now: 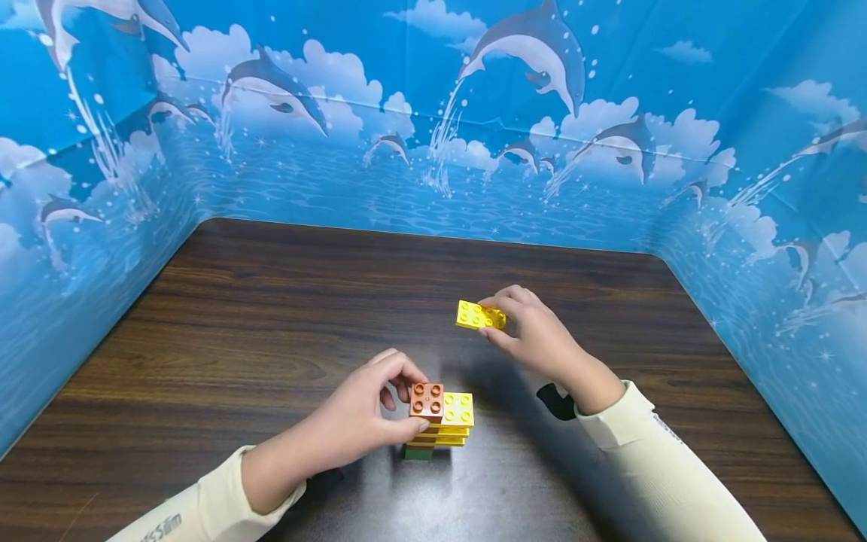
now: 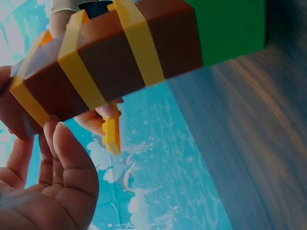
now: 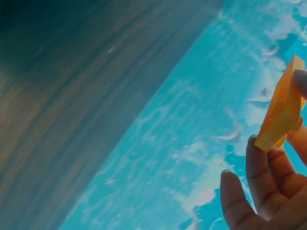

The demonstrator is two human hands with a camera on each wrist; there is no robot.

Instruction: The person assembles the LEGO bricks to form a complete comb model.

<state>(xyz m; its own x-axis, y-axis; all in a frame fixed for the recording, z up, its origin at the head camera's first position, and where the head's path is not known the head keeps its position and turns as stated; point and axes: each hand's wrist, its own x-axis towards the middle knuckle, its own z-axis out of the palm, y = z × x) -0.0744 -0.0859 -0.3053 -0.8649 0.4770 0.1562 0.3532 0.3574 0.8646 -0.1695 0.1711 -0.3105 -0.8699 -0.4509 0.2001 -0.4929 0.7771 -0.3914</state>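
A tower of toy building bricks stands in front of me in the head view. At its foot is a green brick [image 1: 418, 454]; above it, brown bricks [image 2: 108, 60] alternate with thin yellow ones [image 2: 139, 43]. The yellow ones jut out to the right, and a brown brick [image 1: 427, 400] with round studs tops the tower. My left hand [image 1: 359, 418] holds the tower near its top, thumb in front and fingers behind. Farther back and to the right, my right hand [image 1: 542, 331] pinches a thin yellow brick [image 1: 470, 315] above the table, studs up.
The dark wood-grain table [image 1: 284, 301] has rounded far corners. A blue cloth backdrop [image 1: 420, 173] printed with dolphins, clouds and water rises along its back and both sides. Something black [image 1: 557, 401] shows at my right wrist, by the cream sleeve [image 1: 643, 444].
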